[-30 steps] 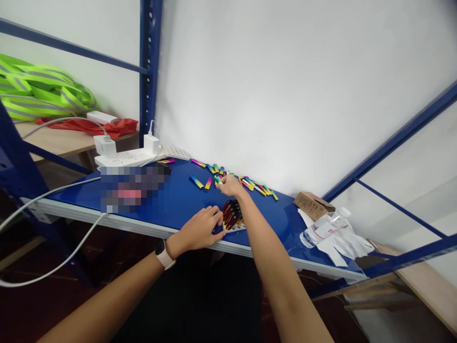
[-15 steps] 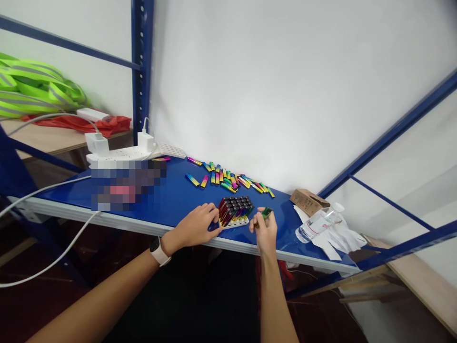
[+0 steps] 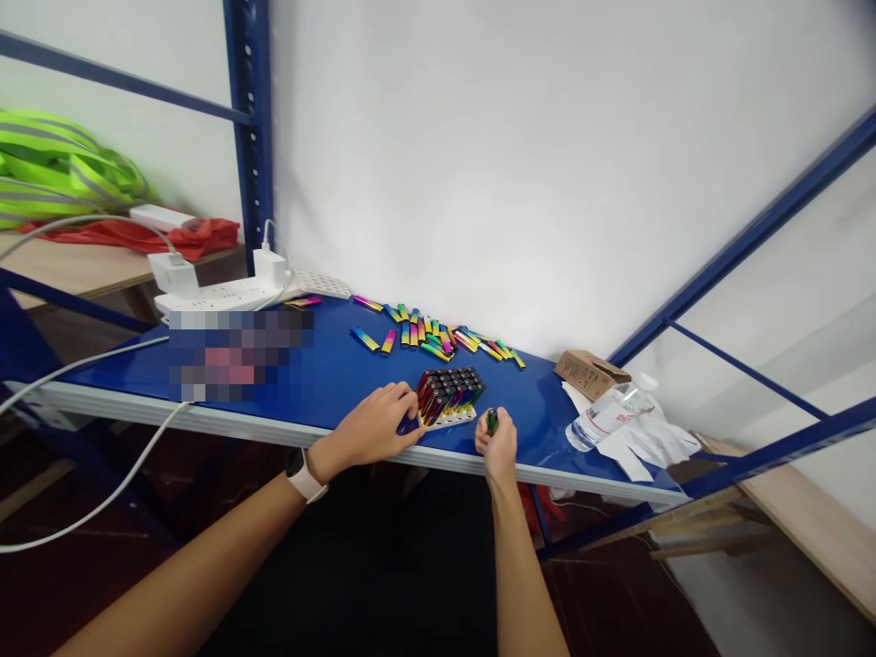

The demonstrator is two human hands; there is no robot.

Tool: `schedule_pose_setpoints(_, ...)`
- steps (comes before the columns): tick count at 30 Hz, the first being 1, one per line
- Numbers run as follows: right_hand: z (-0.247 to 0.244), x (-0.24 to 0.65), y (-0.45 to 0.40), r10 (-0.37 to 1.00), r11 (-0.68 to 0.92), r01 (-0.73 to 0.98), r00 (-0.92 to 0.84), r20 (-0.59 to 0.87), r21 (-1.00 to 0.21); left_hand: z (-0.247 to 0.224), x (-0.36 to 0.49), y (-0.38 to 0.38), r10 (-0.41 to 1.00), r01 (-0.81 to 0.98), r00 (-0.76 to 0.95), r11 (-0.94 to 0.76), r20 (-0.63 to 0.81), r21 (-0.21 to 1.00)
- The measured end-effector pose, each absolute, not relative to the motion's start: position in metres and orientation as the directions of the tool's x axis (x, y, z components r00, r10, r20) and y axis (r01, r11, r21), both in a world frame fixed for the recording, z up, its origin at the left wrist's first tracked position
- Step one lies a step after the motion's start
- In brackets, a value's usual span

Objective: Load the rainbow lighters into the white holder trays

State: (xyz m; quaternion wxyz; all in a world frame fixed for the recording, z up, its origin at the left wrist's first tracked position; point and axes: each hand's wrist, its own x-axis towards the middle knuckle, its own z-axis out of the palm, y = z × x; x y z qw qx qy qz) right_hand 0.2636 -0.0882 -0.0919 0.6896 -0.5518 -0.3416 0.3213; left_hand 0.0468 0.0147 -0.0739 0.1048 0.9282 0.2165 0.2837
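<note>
My left hand (image 3: 373,426) grips the left end of a white holder (image 3: 455,420), its fingers over a dark blue piece (image 3: 409,426). The holder carries a dense block of upright, dark-topped rainbow sticks (image 3: 448,394). Just right of it, my right hand (image 3: 496,447) pinches a short green stick (image 3: 491,422) upright near the front edge of the blue shelf (image 3: 328,401). Many loose rainbow-coloured sticks (image 3: 431,335) lie in a scattered band towards the back of the shelf, out of reach of my fingers' current position.
A white power strip (image 3: 219,297) with chargers and cables sits at the shelf's left end, beside a pixelated patch (image 3: 239,356). A plastic bottle (image 3: 606,415), white wrapping (image 3: 650,445) and a cardboard box (image 3: 592,374) lie to the right. Blue rack uprights frame the shelf.
My right hand has come from the loose sticks to the front edge, bringing the green stick, which now stands more upright. My left hand stays on the holder. The view has drifted slightly.
</note>
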Motion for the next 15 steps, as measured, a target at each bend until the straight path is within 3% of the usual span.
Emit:
schedule_pose_setpoints(8,-0.0912,0.2646,-0.0870,0.822,0.152,-0.073,0.563,0.085,-0.986,-0.0728,0.0471,0.0141,0.460,0.334,0.734,-0.885,0.499,0.324)
schedule_pose_setpoints(15,-0.0903,0.2616,-0.0889,0.805,0.197,-0.030,0.575,0.145,-0.980,-0.0730,0.0469,0.0141,0.465,0.333,0.736,-0.881,0.492,0.335)
